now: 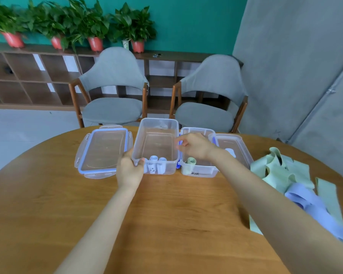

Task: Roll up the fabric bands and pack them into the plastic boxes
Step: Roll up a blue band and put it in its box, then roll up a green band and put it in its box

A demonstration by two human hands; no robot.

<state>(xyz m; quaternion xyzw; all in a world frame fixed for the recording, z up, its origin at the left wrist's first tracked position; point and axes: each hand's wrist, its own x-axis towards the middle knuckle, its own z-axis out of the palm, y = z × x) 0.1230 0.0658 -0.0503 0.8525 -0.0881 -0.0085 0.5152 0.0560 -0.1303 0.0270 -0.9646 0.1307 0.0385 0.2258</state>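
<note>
On the round wooden table [166, 210], the middle clear box [156, 143] lies with its long axis running away from the person. Left of it lies a lid [104, 150]; right, a second box [198, 167] holding one green roll [191, 160]. Loose bands [291, 180] lie further right. Two blue rolls [156, 164] stand upright at the middle box's near end. The left hand [130, 169] grips its near-left corner; the right hand [194, 145] hovers beside its right rim, fingers loosely curled and holding nothing.

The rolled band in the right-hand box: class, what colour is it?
Pale green. The rolled band shows best in the head view, at the near end of the right-hand box.
</note>
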